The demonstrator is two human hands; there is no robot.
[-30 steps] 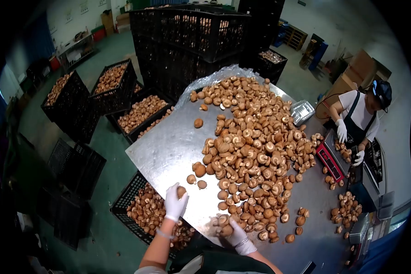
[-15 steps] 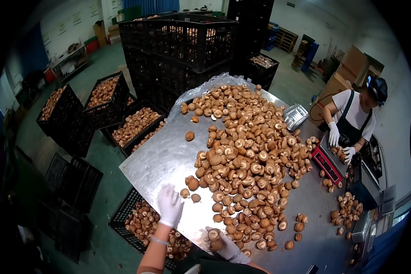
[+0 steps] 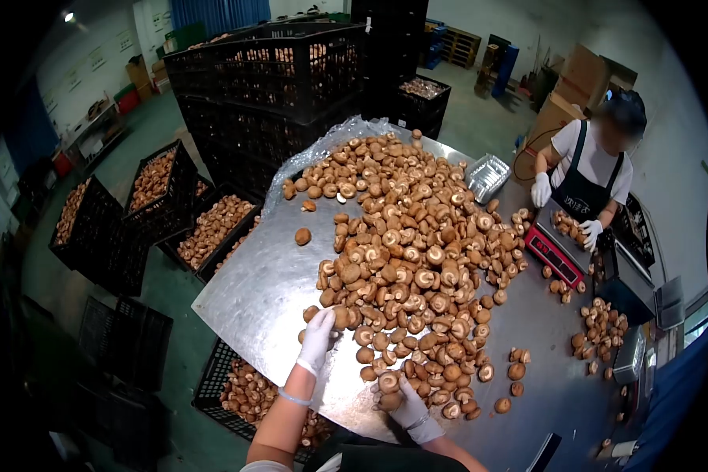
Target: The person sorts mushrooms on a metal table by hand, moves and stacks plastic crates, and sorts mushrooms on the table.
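Observation:
Brown shiitake mushrooms point(image 3: 425, 279) lie in a large pile on a metal table point(image 3: 248, 295). My left hand point(image 3: 317, 342), in a white glove, is at the pile's left edge with its fingers curled over a mushroom mostly hidden beneath them. Loose mushrooms touch or lie close to its fingertips. Near the table's front edge, my gloved right hand point(image 3: 411, 413) holds a couple of mushrooms point(image 3: 389, 383), one with its pale stem side facing up. Below my left arm stands a black crate point(image 3: 212, 377) partly filled with mushrooms.
Across the table, a co-worker's gloved hands are beside a red scale point(image 3: 553, 256) bearing mushrooms. A clear plastic tray point(image 3: 488, 178) lies by the pile, and plastic film point(image 3: 322, 149) at the far edge. Stacked black crates point(image 3: 252, 102) stand behind; more mushroom crates point(image 3: 216, 228) are left.
My left hand has moved from bare table to the mushrooms at the pile's edge and closed there. My right hand has shifted slightly right with its mushrooms. The view has turned a little.

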